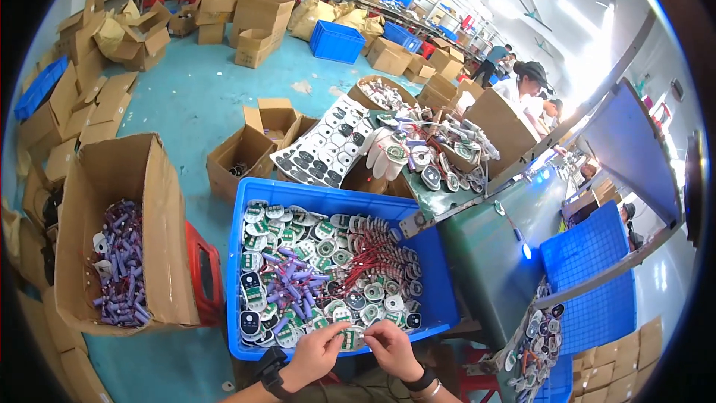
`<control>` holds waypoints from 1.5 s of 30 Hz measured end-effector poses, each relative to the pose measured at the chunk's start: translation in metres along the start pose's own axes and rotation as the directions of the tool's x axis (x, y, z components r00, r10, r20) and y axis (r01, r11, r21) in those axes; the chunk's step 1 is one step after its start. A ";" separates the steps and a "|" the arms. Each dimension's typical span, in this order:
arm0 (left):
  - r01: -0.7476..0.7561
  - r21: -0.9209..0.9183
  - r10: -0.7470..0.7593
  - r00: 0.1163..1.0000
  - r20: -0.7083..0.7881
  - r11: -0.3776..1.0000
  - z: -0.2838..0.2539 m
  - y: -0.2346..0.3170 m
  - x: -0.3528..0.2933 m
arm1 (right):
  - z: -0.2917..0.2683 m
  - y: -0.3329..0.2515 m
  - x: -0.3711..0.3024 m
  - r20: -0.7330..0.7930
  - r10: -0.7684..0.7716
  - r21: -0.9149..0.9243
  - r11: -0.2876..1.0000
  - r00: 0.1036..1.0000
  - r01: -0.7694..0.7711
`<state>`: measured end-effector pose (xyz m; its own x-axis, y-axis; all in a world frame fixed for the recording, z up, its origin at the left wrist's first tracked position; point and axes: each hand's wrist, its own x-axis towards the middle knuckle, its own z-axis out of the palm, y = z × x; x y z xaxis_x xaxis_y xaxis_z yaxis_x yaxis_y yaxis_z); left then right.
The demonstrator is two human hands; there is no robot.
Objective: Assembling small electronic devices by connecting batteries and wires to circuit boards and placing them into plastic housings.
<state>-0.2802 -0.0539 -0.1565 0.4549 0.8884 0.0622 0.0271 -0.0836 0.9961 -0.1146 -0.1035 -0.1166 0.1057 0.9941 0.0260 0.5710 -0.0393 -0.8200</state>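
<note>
Over the near edge of a blue bin (pixel 440 283) both my hands are close together with fingers pinched. My left hand (pixel 317 354) grips the edge of a round white part with a green circuit board (pixel 350 338). Just right of it, my right hand (pixel 393 347) pinches at something tiny and pale that I cannot make out. Beneath and beyond my hands the bin is full of similar white round parts (pixel 394 303). Purple cylindrical cells (pixel 294 283) lie heaped on them in the middle, and red wires (pixel 365 257) trail across the right side.
A tall cardboard box (pixel 165 231) with more purple cells stands at left, beside a red stool (pixel 205 272). At right is a green workbench (pixel 477 254) bearing a lit lamp (pixel 526 250) and piled parts (pixel 455 149). Co-workers (pixel 526 89) are at the far right.
</note>
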 end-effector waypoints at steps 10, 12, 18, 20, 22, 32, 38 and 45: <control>0.087 -0.220 -0.095 0.995 -0.027 0.971 -0.001 0.017 0.003 | -0.011 -0.023 0.005 -0.095 -0.185 -0.099 0.979 0.978 0.175; 0.070 -0.344 -0.089 0.995 -0.042 0.936 0.003 0.021 0.004 | -0.015 -0.025 0.004 -0.105 -0.251 -0.085 0.966 0.962 0.243; 0.141 -0.327 -0.128 0.990 0.063 0.934 0.021 0.044 -0.006 | -0.024 -0.015 -0.025 -0.188 -0.280 -0.058 0.960 0.941 0.274; 0.109 -0.286 -0.092 0.993 0.073 0.952 0.030 0.044 -0.015 | -0.026 -0.012 -0.037 -0.219 -0.313 -0.060 0.950 0.924 0.307; 0.107 -0.262 -0.085 0.992 0.096 0.959 0.037 0.048 -0.020 | -0.029 -0.011 -0.046 -0.251 -0.319 -0.053 0.947 0.914 0.316; 0.079 -0.295 -0.042 0.991 0.129 0.952 0.064 0.064 -0.020 | -0.049 -0.001 -0.063 -0.311 -0.364 -0.041 0.928 0.878 0.370; 0.059 -0.160 -0.049 0.996 0.069 0.985 0.071 0.064 -0.029 | -0.054 0.002 -0.069 -0.332 -0.402 -0.060 0.912 0.853 0.406; -0.255 0.305 0.216 0.964 0.156 0.918 0.068 0.065 -0.037 | -0.049 0.007 -0.079 -0.316 -0.439 -0.034 0.891 0.841 0.453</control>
<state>-0.2346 -0.1228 -0.0980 0.5829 0.7679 0.2657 0.1800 -0.4409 0.8793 -0.0791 -0.1869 -0.0963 0.0950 0.8214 0.5624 0.5841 0.4115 -0.6997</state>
